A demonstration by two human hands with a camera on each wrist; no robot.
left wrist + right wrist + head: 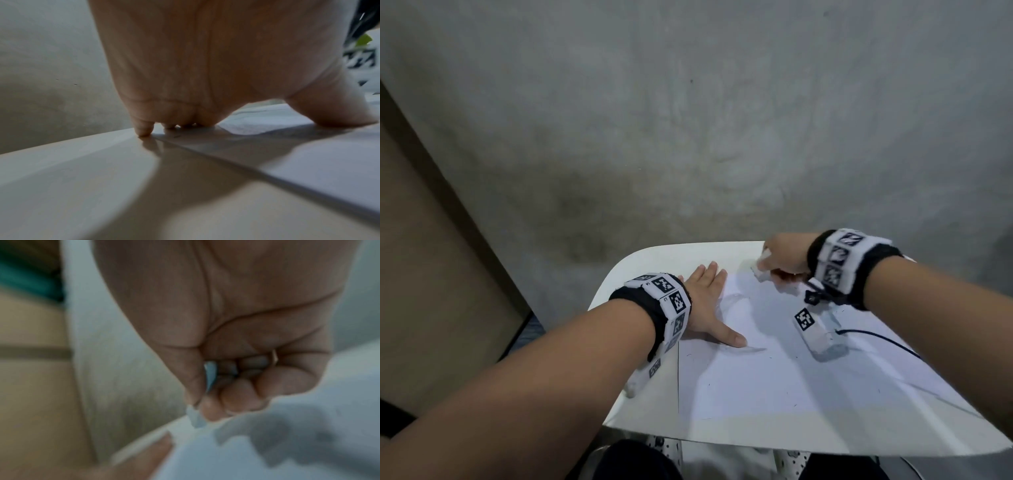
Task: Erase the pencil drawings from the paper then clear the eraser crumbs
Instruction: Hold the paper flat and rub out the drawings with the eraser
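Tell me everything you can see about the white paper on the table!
The paper is a plain white sheet lying flat on the white table. It looks thin and a bit wrinkled near its far left corner. Tiny dark specks dot it; no clear drawing shows. The left hand presses flat on its left edge, thumb spread onto the sheet. The right hand pinches a small white eraser at its far end.

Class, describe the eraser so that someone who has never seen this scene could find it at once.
Start at the white table, then the paper on it. At its far edge the right hand pinches the eraser, a small white block, unlike the flat left hand, which holds nothing.
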